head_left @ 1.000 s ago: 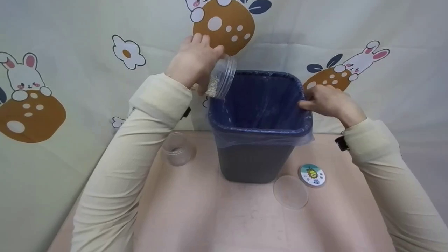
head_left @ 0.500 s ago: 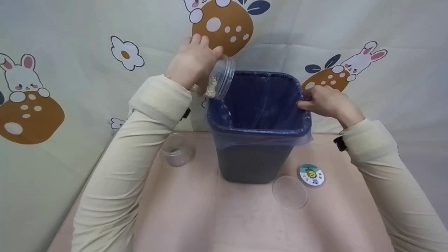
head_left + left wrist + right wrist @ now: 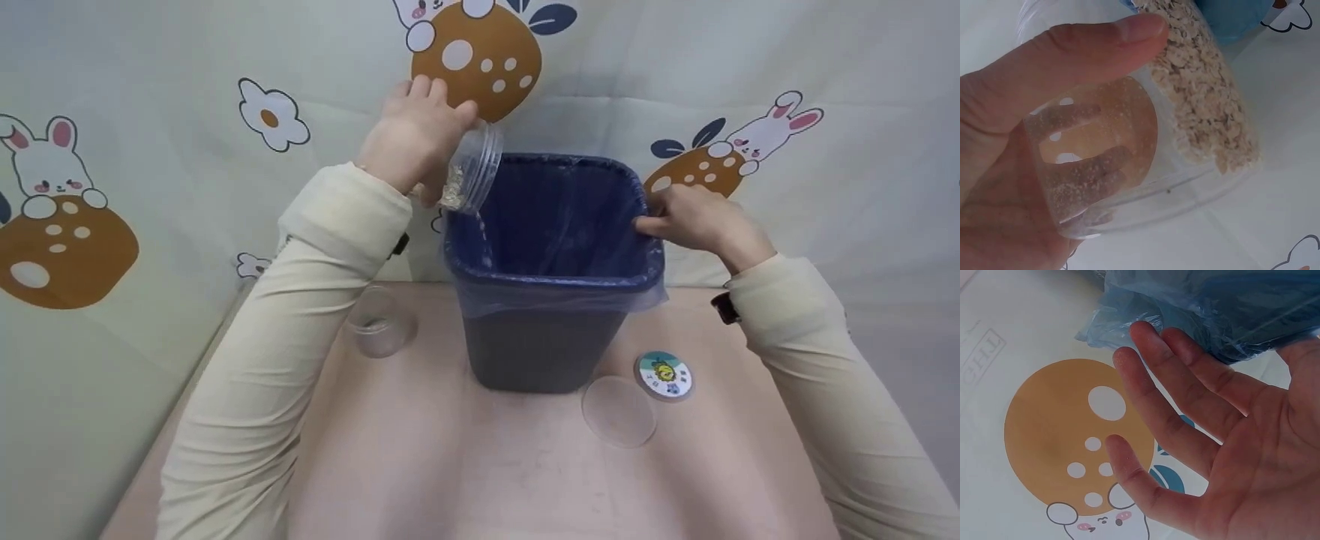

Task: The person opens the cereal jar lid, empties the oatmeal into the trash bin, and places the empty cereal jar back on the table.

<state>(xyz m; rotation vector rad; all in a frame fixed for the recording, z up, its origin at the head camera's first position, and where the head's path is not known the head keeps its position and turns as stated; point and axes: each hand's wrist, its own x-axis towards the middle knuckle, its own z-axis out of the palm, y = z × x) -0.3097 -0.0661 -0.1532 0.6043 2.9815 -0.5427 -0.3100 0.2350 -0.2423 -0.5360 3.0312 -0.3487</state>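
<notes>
My left hand [image 3: 420,135] grips a clear plastic jar [image 3: 484,169], tipped on its side with its mouth over the left rim of the trash bin [image 3: 544,349]. Oat flakes [image 3: 1204,95] lie along the lower wall of the jar in the left wrist view, and a few pale flakes show just below its mouth inside the bin. A blue plastic bag [image 3: 551,296] lines the bin and folds over its rim. My right hand [image 3: 694,217] holds the bin's right rim, thumb over the edge; its fingers [image 3: 1185,388] extend loosely beneath the bag outside.
Left of the bin, a second clear jar [image 3: 379,341] stands on the pink tabletop [image 3: 450,465]. A clear round lid [image 3: 619,412] and a lid with a printed label [image 3: 665,375] lie to the right front. Behind hangs a patterned cloth [image 3: 180,202].
Oat flakes have shifted inside the tilted jar toward its mouth, and some drop along the bin's inner left side. Both hands keep nearly the same places.
</notes>
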